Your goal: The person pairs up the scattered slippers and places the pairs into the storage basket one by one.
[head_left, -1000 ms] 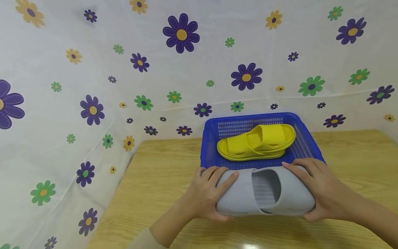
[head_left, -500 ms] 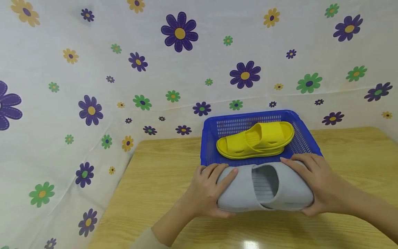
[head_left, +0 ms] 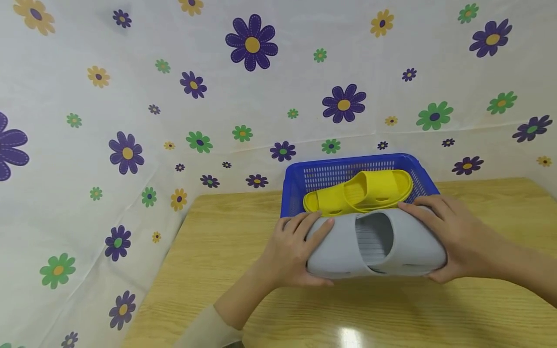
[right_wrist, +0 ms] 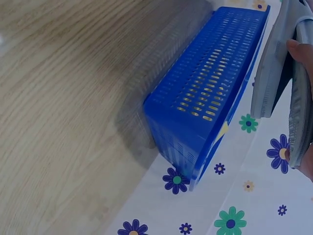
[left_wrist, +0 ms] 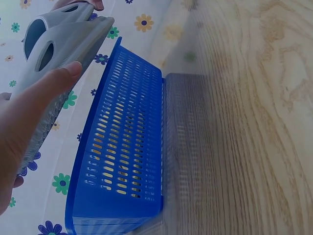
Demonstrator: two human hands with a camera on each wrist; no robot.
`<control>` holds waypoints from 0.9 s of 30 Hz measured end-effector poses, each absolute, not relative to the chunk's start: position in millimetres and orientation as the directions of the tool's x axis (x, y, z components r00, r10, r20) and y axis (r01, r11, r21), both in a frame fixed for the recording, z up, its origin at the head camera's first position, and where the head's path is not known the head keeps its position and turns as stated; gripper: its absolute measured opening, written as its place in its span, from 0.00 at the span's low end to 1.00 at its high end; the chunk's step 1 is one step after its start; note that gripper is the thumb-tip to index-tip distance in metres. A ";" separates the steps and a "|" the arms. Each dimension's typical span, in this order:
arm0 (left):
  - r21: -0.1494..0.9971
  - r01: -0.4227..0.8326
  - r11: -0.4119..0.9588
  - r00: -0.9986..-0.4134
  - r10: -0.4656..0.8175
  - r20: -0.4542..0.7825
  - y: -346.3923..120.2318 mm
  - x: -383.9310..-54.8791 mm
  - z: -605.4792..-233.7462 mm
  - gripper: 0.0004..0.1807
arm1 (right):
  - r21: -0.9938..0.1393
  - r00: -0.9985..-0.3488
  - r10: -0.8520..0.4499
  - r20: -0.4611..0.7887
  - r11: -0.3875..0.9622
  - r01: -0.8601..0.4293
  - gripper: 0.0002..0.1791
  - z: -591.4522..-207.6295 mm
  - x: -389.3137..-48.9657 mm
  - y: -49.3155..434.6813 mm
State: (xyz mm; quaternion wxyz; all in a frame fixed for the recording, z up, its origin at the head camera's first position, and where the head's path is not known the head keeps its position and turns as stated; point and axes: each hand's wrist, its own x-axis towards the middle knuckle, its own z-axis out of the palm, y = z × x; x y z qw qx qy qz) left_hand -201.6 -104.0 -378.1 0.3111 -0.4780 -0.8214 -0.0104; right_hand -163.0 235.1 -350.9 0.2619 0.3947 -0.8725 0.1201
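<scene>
A pair of grey slippers [head_left: 417, 244], fitted one into the other, is held above the table at the near side of the blue basket [head_left: 290, 193]. My left hand [head_left: 289, 251] grips their left end, thumb and fingers wrapped round it. At the right end, my right hand [head_left: 457, 237] grips them the same way. Both wrist views show the two soles of the grey slippers [left_wrist: 73, 41] beside the basket wall [right_wrist: 210, 68], higher than its rim. Yellow slippers [head_left: 383, 188] lie stacked inside the basket, their near edge hidden behind the grey pair.
The basket stands on a wooden table [head_left: 230, 232], close to the back. A white cloth with printed flowers [head_left: 261, 96] hangs behind the table and along its left side.
Both hands have carried the grey slippers forward and up, toward the basket. The grey pair now covers the basket's near part and the lower edge of the yellow slippers.
</scene>
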 end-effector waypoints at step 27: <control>-0.212 0.781 0.588 -0.501 0.791 0.351 -127.3 -201.8 -393.3 0.59 | 0.033 -0.592 -0.645 0.483 0.689 -0.724 0.65 -338.3 -196.1 245.8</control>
